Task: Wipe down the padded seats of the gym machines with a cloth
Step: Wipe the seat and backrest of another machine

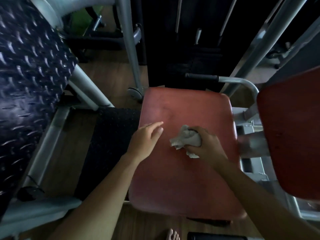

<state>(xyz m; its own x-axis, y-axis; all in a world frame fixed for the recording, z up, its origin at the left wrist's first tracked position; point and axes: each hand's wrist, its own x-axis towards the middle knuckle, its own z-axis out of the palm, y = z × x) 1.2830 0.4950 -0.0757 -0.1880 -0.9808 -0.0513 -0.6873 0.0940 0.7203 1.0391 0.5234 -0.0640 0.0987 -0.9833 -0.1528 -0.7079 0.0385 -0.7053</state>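
Observation:
A red padded seat (187,108) fills the middle of the head view. My right hand (206,144) grips a crumpled grey cloth (185,138) and holds it against the seat near its centre. To the left of the cloth, my left hand (147,137) hovers over the seat's left edge with its fingers straight and spread, holding nothing. A second red pad (292,132) stands tilted at the right.
A black diamond-plate footplate (31,70) slopes at the left, with a dark rubber mat (110,142) beside the seat. Grey frame tubes (129,49) rise behind, and a grey handle with a black grip (202,77) sits at the seat's far right. A bare foot (171,235) shows at the bottom.

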